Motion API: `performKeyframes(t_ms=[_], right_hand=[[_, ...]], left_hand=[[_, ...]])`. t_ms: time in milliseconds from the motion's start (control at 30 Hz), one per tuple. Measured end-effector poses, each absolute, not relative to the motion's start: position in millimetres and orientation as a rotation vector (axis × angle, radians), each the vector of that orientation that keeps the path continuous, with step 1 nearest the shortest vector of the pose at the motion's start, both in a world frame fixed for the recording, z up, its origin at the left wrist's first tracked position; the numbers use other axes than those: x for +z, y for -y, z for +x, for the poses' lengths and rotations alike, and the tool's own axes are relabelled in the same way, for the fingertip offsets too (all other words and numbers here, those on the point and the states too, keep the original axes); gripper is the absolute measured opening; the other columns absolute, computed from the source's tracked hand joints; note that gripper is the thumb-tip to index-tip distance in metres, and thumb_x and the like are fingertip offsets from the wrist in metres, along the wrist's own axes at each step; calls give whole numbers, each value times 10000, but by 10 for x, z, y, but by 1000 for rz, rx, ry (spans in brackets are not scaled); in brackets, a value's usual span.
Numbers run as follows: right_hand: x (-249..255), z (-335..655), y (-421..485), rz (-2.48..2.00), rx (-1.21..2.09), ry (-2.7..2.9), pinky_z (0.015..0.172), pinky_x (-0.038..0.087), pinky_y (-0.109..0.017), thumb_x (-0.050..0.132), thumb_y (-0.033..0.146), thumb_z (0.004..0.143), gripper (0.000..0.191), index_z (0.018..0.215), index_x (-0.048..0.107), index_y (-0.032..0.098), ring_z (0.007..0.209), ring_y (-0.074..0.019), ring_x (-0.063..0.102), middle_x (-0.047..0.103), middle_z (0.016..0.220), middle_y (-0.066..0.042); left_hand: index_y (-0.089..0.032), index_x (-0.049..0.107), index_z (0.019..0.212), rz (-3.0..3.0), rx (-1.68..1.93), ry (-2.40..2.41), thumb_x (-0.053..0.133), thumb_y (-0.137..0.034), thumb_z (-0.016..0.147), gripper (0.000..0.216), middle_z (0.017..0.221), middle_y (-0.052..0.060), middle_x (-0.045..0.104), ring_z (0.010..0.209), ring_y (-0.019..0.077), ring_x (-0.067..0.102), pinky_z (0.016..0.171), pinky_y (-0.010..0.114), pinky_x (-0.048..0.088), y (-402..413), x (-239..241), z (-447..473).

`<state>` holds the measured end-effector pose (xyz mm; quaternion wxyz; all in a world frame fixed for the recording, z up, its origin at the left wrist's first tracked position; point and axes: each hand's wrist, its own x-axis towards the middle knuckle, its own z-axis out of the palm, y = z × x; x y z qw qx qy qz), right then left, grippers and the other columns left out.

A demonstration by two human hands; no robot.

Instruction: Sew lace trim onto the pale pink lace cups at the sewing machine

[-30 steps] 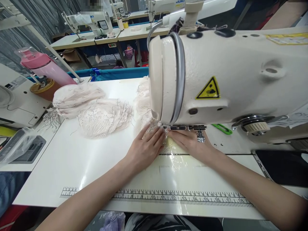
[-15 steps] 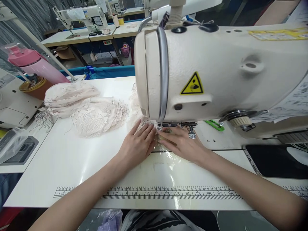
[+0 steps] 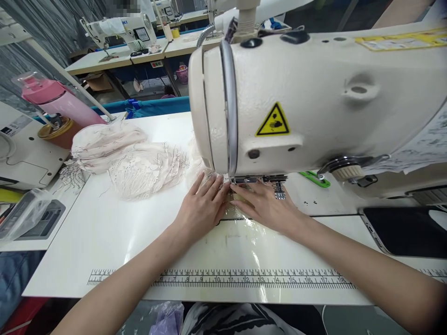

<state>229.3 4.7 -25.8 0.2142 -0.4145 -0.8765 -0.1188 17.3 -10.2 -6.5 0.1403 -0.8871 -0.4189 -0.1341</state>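
Both hands lie flat by the needle area of a white sewing machine (image 3: 314, 102). My left hand (image 3: 202, 204) is palm down with fingers stretched out, its tips on pale lace fabric (image 3: 195, 167) at the left of the presser foot. My right hand (image 3: 263, 204) rests flat at the right of the foot, fingers pointing left, partly under the metal attachment (image 3: 279, 188). The machine head hides the stitching point and part of the lace. More pale lace pieces (image 3: 146, 172) with loose thread ends lie in a heap left of my left hand.
Right of the machine base lie a green thread snipper (image 3: 316, 179) and a black phone (image 3: 405, 230). A pink bottle (image 3: 59, 97) and a brown cup (image 3: 57, 132) stand at the left. A printed ruler (image 3: 223, 279) runs along the front edge. Other machines (image 3: 122, 32) stand behind.
The view has shifted slightly, so the machine sits a little further left and the table items a little further right. Both hands keep nearly the same place at the foot.
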Motion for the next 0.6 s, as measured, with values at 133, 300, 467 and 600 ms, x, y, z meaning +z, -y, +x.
performKeyframes(t_ms=[133,300,467,600], right_hand=[[-297,2298,-63,-1158,-315,2403,926,427,-456,488,460,964,407,1282,625,245,870,-246,631,710,1114,-110],[-314,2345,-194,-1075,-204,2388,910,446,-428,476,386,973,314,1204,660,281,849,-219,633,732,1086,-59],[-330,2390,-278,-1160,55,2276,739,506,-382,441,374,975,289,1076,699,295,875,-239,663,738,909,-46],[-361,2388,-271,-1165,167,2161,705,543,-437,470,398,955,263,1052,697,306,914,-284,670,728,901,-57]], left_hand=[[-111,588,1318,-2551,-386,1215,458,-307,1004,392,1301,134,651,1256,292,586,1137,508,398,96,-64,171],[-119,600,1309,-2543,-405,1277,453,-309,1002,390,1297,126,655,1268,290,573,1135,493,395,81,-79,176],[-119,577,1343,-2548,-346,1372,408,-334,1014,428,1366,122,608,1330,289,515,1143,470,382,99,-90,196],[-137,535,1383,-2559,-241,1465,378,-369,1021,458,1425,115,559,1383,283,451,1165,480,345,150,-52,205]])
